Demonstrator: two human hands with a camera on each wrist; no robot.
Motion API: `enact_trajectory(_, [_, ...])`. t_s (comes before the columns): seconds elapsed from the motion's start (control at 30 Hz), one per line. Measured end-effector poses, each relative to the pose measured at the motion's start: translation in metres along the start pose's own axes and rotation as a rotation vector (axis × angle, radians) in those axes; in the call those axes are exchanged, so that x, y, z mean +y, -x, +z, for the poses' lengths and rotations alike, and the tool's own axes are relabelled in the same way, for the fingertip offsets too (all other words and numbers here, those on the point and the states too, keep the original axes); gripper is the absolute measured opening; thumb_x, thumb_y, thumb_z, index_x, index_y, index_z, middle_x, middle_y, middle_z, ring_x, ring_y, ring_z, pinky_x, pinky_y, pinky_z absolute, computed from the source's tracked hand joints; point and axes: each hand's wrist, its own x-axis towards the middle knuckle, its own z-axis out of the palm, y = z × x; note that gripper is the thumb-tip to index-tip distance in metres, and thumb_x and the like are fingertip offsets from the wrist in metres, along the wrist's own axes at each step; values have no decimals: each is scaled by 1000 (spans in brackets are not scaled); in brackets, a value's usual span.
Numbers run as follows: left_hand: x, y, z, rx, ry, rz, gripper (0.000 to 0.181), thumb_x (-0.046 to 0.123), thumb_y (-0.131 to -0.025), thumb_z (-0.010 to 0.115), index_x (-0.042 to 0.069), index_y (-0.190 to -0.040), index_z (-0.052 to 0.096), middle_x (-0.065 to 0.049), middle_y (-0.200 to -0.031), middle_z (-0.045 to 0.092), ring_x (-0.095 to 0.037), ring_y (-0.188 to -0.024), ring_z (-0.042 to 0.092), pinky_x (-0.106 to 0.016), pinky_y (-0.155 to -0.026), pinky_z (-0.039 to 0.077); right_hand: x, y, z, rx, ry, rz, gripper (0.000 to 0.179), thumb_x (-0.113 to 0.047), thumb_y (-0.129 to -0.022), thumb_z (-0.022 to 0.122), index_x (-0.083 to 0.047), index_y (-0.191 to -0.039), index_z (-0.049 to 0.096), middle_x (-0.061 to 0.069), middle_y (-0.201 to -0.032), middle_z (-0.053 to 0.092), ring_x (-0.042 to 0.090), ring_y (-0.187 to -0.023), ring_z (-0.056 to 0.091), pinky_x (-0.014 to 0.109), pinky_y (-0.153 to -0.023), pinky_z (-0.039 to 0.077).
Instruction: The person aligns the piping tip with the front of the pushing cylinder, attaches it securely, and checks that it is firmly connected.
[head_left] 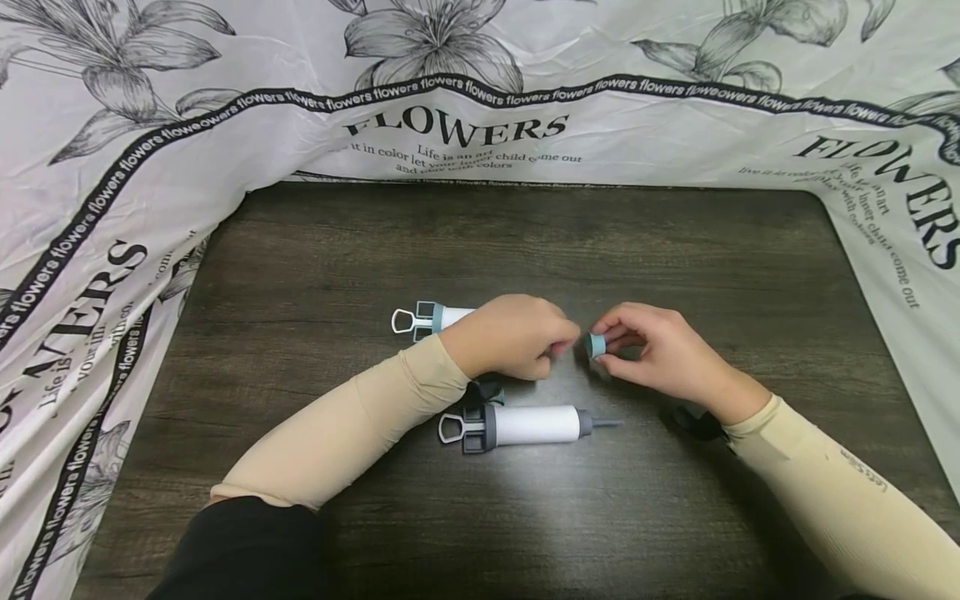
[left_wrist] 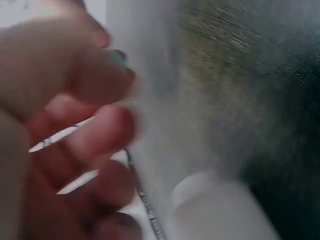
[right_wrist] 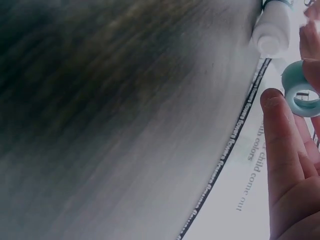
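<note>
My right hand (head_left: 660,346) pinches a short teal ring (head_left: 596,345) between thumb and fingers, its round opening showing in the right wrist view. Close to its left is my left hand (head_left: 517,337), fingers curled, blurred in its wrist view; I cannot tell whether it holds something. Partly hidden behind that hand lies a syringe-like plunger tool with a white barrel (head_left: 456,317) and teal collar; its bare white end (right_wrist: 270,42) shows in the right wrist view. Nearer me lies a similar tool with a white barrel (head_left: 536,425), dark grey fittings and a thin grey nozzle (head_left: 606,422).
The dark wood-grain table (head_left: 315,250) is bordered at the back and sides by white cloth (head_left: 637,142) printed with flowers and lettering. A black wrist device (head_left: 697,422) sits under the right wrist, and another dark one (head_left: 487,390) shows below the left.
</note>
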Motion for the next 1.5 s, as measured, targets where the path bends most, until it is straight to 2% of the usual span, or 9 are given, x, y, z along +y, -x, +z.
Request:
enact_trajectory(0.17, [2,20,-13,-309,31,-90,27,-3,-74,76,16,-93,73,7,-83,59,-11,-78,54,-28,-67,45,2,2,-2,8,16,12,41,4,-81,88,-15,-112,70,-9,-108,71,8,-94,74,31,-66,62])
enact_trajectory(0.27, [3,30,-12,-421,13,-142,32,-3,-72,84,18,-96,75,7,-85,65,-10,-78,55,-29,-69,48,2,2,-3,6,21,14,41,4,-81,88,-15,-111,70,-10,-108,71,8,-94,74,30,-65,61])
enact_trajectory(0.4, [3,34,-6,-443,-17,-156,32,-2,-73,88,20,-93,76,8,-88,68,-10,-79,56,-29,-70,50,2,1,-3,4,25,5,41,4,-80,89,-15,-111,70,-10,-107,71,8,-94,74,30,-65,61])
enact_trajectory(0.73, [-1,30,-2,-382,-81,-107,29,2,-78,84,22,-71,64,15,-69,50,-6,-69,48,-23,-62,42,1,0,-2,-6,17,8,41,4,-80,88,-16,-111,71,-10,-107,72,9,-93,74,31,-63,61])
enact_trajectory(0.87, [-7,26,-8,-263,-5,-24,29,5,-80,83,21,-69,62,12,-70,53,-8,-70,51,-24,-64,44,0,1,-2,-10,13,6,40,4,-81,88,-16,-112,71,-7,-106,73,11,-92,75,31,-63,61])
enact_trajectory(1.03, [-14,16,-9,18,120,44,20,4,-85,82,15,-76,68,6,-80,65,-9,-77,60,-23,-73,49,-1,1,-1,-8,3,4,40,4,-81,88,-16,-112,71,-6,-105,73,12,-91,75,33,-63,61])
enact_trajectory(1.3, [-12,9,9,386,328,10,14,5,-87,88,10,-81,76,0,-103,79,-7,-90,73,-15,-77,53,-2,-1,-1,15,-28,23,36,2,-82,90,-17,-107,73,-9,-101,76,9,-88,75,32,-65,62])
enact_trajectory(1.4, [-10,6,16,477,424,1,16,4,-83,91,10,-79,77,-2,-101,79,-5,-88,73,-15,-75,55,-3,-2,-3,32,-50,11,37,6,-79,90,-16,-103,72,-7,-103,76,9,-87,76,32,-70,63])
enact_trajectory(1.5, [-8,3,21,521,502,-11,17,4,-82,93,10,-77,77,-2,-100,79,-4,-89,73,-16,-75,57,-3,-3,-3,37,-75,-4,39,10,-77,90,-14,-100,71,-5,-105,77,9,-85,76,30,-72,63])
